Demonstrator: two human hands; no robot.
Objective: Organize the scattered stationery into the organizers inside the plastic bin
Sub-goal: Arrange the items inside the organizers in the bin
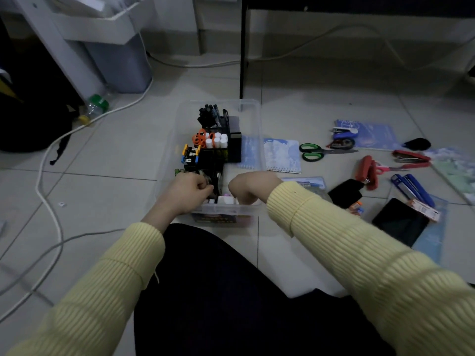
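Grey tiled floor [115, 150], crossed by a white cable [48, 160]. Head view: at centre, clear plastic bin [250, 109], with black organizers [235, 147] along its left side. Inside those, black markers [207, 114] at the far end, then orange scissors [199, 140] and white glue sticks [217, 141]. Left hand [185, 191] over the nearest organizer, fingers clenched around a small clear item [205, 179]. Right hand [246, 186] bent down into the bin's near right corner, fingers hidden, so cannot tell whether grasping anything. Scattered on the floor right of the bin: notebook [282, 155], green scissors [312, 152], red stapler [367, 170], blue cutters [411, 188].
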